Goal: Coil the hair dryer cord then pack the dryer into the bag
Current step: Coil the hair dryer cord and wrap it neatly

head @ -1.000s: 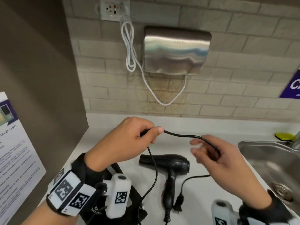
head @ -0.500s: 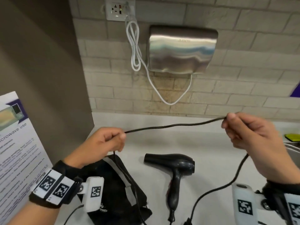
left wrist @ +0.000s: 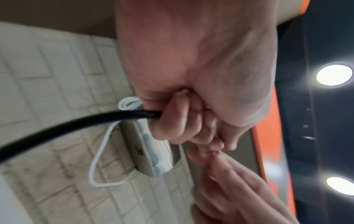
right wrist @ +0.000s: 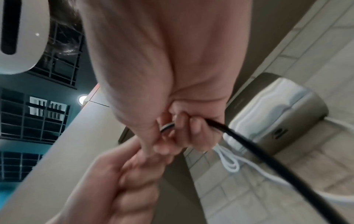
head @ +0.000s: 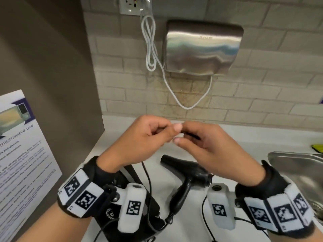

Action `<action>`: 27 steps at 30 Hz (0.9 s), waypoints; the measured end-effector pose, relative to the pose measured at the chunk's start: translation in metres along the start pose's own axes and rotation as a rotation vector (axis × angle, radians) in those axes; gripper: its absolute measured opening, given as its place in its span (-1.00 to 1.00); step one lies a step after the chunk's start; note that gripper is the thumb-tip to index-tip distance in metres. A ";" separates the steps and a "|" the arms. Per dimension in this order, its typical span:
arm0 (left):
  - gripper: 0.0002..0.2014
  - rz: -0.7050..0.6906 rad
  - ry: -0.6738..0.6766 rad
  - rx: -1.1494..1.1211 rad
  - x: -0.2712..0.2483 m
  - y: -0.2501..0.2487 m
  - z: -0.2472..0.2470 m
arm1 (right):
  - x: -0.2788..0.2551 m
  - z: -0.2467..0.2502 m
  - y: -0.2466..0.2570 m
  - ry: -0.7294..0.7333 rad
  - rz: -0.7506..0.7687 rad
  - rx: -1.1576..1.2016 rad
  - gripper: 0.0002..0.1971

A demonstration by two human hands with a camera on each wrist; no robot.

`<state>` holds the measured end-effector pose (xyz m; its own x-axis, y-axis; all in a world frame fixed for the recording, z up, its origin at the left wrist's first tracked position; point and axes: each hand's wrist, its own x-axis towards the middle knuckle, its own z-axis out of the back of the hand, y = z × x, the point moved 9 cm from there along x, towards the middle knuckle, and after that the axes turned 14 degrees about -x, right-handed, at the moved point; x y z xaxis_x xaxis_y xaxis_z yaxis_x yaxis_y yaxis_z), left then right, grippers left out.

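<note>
Fingers of the left hand (head: pixel 150 135) and right hand (head: pixel 206 145), spread wide half a second ago, now meet at frame centre, both pinching the black cord (left wrist: pixel 76 122): one loop formed. Hair dryer (head: pixel 187 173) lies below on the bench (head: pixel 183 227), beside the bag (head: pixel 150 206).

Left hand (head: pixel 148 137), right hand (head: pixel 208 144) fingers curled, fingertips touching.

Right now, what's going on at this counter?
A person is coiling the black cord of a hair dryer. The left hand and right hand are together above the counter, each pinching the cord, apparently folding a loop. The dryer lies on the counter beneath the hands, with the black bag beside it under the left wrist. Nothing is packed yet.
</note>
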<state>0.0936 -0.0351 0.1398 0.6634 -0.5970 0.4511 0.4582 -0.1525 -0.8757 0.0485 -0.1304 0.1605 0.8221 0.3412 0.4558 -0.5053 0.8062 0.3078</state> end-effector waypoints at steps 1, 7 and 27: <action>-0.54 0.045 0.008 -0.033 -0.007 0.011 0.005 | -0.002 0.007 -0.006 -0.018 -0.012 0.016 -0.87; -0.68 0.281 0.019 -0.111 -0.076 0.112 0.008 | -0.036 0.034 -0.086 -0.127 -0.262 -0.015 -0.75; -0.38 0.237 0.003 -0.316 -0.049 0.101 -0.020 | -0.006 0.003 -0.004 0.041 0.170 -0.215 -0.79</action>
<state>0.0954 -0.0372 0.0261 0.7271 -0.6467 0.2304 0.0877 -0.2454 -0.9654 0.0450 -0.1368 0.1594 0.7424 0.4963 0.4501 -0.5732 0.8182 0.0432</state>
